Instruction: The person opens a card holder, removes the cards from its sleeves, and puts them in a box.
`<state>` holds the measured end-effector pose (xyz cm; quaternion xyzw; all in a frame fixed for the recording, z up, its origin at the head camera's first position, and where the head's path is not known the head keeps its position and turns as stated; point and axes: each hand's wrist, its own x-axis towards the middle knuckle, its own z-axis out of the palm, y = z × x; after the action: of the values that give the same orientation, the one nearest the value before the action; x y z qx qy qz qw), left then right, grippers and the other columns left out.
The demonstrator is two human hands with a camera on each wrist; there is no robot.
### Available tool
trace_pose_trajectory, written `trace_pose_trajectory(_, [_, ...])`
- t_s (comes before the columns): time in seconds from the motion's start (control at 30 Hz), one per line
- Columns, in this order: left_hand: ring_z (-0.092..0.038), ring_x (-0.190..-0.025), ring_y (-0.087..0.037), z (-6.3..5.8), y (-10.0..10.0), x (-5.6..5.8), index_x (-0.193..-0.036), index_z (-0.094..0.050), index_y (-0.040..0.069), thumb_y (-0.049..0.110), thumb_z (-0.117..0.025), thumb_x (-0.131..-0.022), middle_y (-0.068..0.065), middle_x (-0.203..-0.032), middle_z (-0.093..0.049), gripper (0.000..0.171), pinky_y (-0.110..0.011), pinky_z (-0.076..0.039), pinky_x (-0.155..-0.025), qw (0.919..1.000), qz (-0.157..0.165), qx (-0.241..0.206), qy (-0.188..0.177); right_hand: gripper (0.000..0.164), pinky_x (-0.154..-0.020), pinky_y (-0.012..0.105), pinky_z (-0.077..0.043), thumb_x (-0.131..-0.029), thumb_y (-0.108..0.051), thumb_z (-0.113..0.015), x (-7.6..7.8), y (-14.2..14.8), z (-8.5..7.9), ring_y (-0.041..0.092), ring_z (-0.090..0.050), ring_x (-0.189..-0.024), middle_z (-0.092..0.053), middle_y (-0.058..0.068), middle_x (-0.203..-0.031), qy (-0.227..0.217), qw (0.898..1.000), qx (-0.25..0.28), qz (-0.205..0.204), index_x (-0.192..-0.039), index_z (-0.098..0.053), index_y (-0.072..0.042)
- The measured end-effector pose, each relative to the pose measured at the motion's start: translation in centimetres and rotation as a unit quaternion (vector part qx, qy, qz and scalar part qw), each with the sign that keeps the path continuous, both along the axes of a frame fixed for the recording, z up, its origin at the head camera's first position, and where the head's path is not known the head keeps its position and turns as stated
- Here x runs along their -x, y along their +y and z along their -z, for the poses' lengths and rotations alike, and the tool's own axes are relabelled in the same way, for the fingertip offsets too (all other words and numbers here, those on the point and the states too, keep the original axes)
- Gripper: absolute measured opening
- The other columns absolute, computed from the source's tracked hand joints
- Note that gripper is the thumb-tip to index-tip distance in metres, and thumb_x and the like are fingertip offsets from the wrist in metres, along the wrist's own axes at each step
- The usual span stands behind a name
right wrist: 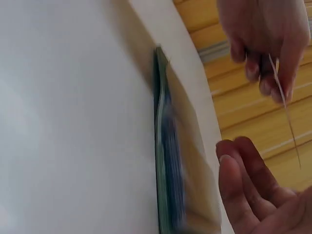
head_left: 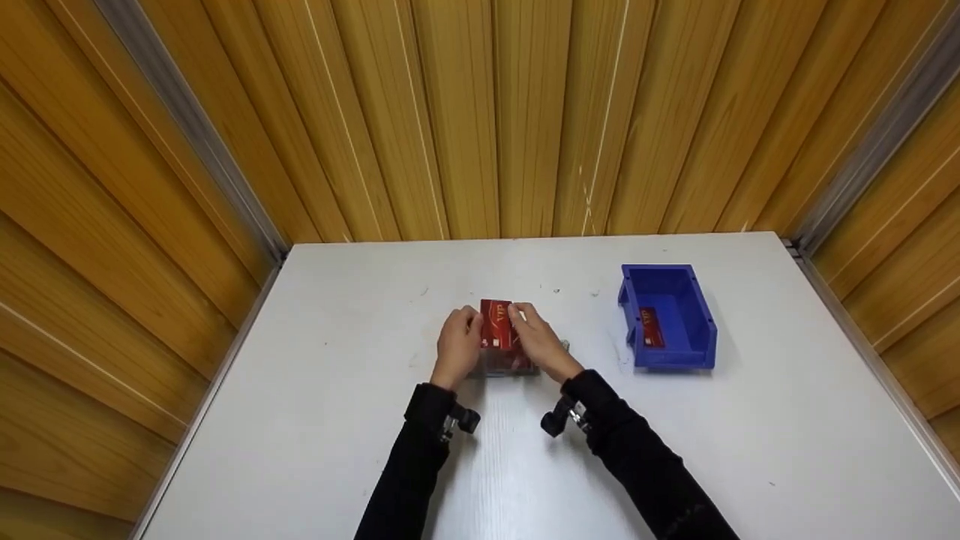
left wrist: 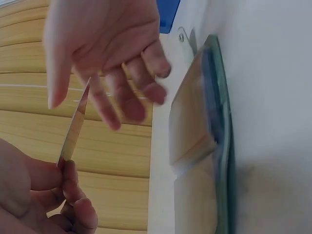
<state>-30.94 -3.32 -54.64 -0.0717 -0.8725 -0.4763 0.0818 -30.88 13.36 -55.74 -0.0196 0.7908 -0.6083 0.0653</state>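
My left hand [head_left: 457,346] pinches a red VIP card [head_left: 496,324] by its edge between thumb and fingers. In both wrist views the card stands edge-on above the table. My right hand [head_left: 541,343] is at the card's other side; in the left wrist view its loosely spread fingers [left wrist: 129,107] and thumb straddle the card's free end without pinching it. Below both hands a green-edged card holder [left wrist: 225,146] with clear sleeves lies spread on the table. Its snap strap [left wrist: 185,48] sticks out at the far side. The hands cover part of the holder in the head view.
A blue plastic bin [head_left: 686,358] stands to the right on the white table [head_left: 322,420]. Inside it, against its left wall, is another red card [head_left: 651,328]. Yellow wood-look panels [head_left: 525,120] rise behind the table and at both sides.
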Motion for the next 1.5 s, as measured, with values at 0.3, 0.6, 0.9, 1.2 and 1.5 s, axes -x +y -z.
trace_pose_trajectory(0.3, [-0.045,-0.075,-0.015,0.2,1.4,-0.4,-0.085,-0.061,0.003,0.008,-0.057,-0.103,-0.004,-0.08,-0.051,0.02,-0.032,-0.039,-0.069,0.9997,0.01,0.006,0.02,0.024,-0.064,0.026,-0.043,-0.114,-0.022,-0.036,-0.3,-2.8,0.5,0.015,-0.051,-0.077,-0.054,0.008,-0.089,0.091,0.989,-0.026,0.11,-0.11,-0.048,-0.002])
trace_pose_trajectory(0.6, [-0.045,-0.075,-0.016,0.4,1.5,-0.4,-0.085,-0.063,0.001,0.008,-0.058,-0.102,-0.006,-0.079,-0.054,0.019,-0.032,-0.038,-0.07,0.9985,0.022,0.015,0.048,0.023,-0.063,0.029,-0.04,-0.113,-0.016,-0.037,0.0,-2.1,0.7,0.017,-0.047,-0.072,-0.047,0.003,-0.079,0.124,0.983,-0.08,0.112,-0.096,-0.046,-0.004])
trace_pose_trajectory(0.9, [-0.059,-0.088,-0.028,1.6,0.8,-0.8,-0.097,-0.068,0.003,0.011,-0.067,-0.095,-0.012,-0.093,-0.064,0.008,-0.041,-0.047,-0.078,0.9942,0.024,0.081,0.066,0.025,-0.061,0.029,-0.041,-0.114,-0.022,-0.033,0.2,2.8,-1.3,0.017,-0.047,-0.071,-0.044,0.002,-0.079,0.119,0.98,-0.062,0.147,-0.1,-0.045,-0.005])
trace_pose_trajectory(1.2, [-0.055,-0.127,-0.037,3.2,-0.2,-1.7,-0.13,-0.066,0.002,0.011,-0.072,-0.094,-0.019,-0.132,-0.062,0.038,-0.055,-0.045,-0.103,0.9856,0.042,0.162,-0.025,0.035,-0.074,0.032,-0.038,-0.114,-0.028,-0.027,1.2,11.6,-3.1,0.023,-0.047,-0.086,-0.046,0.01,-0.093,0.112,0.962,-0.09,0.233,-0.117,-0.046,0.001])
trace_pose_trajectory(1.5, [-0.058,-0.123,-0.035,3.5,-0.5,-1.7,-0.132,-0.069,0.008,0.014,-0.075,-0.092,-0.017,-0.128,-0.065,0.04,-0.052,-0.047,-0.102,0.9778,0.042,0.205,-0.011,0.036,-0.082,0.055,-0.04,-0.114,-0.027,-0.025,0.9,18.8,-1.9,0.044,-0.054,-0.093,-0.051,0.025,-0.095,0.126,0.923,-0.185,0.312,-0.11,-0.042,0.005])
